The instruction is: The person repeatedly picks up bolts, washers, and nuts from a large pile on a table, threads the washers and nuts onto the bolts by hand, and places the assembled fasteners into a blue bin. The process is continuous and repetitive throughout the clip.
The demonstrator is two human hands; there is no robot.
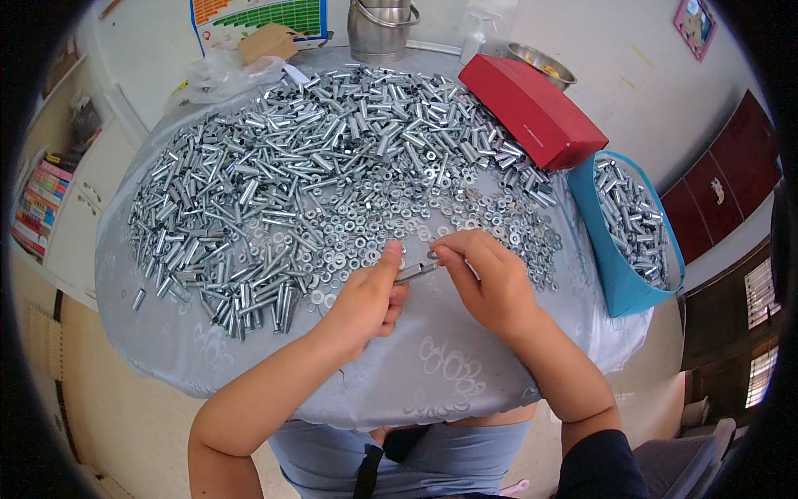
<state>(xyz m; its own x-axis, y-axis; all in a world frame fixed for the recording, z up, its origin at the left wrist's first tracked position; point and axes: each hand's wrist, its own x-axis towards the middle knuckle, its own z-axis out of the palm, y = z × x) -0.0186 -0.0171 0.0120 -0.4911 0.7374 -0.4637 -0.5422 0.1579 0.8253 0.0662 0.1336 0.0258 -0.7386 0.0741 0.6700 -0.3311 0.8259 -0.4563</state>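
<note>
Both hands meet above the near part of the table. My left hand (366, 301) is closed around a silver sleeve anchor bolt (412, 273), whose end sticks out to the right past the fingers. Just beyond that end, my right hand (496, 287) has its thumb and forefinger pinched together on a small metal ring, probably a washer or nut (432, 254). Part of the bolt is hidden in the left fist. Right behind the hands lies a spread of loose nuts and washers (353, 229). A large heap of metal sleeves and bolts (274, 154) covers the table's far and left parts.
A silver-grey cloth (399, 366) covers the round table. A red box (536, 112) lies at the back right, near a steel bowl (544, 62). A blue bag (628, 283) full of metal sleeves stands at the right edge. A metal pail (378, 33) and plastic bag (229, 79) are at the back.
</note>
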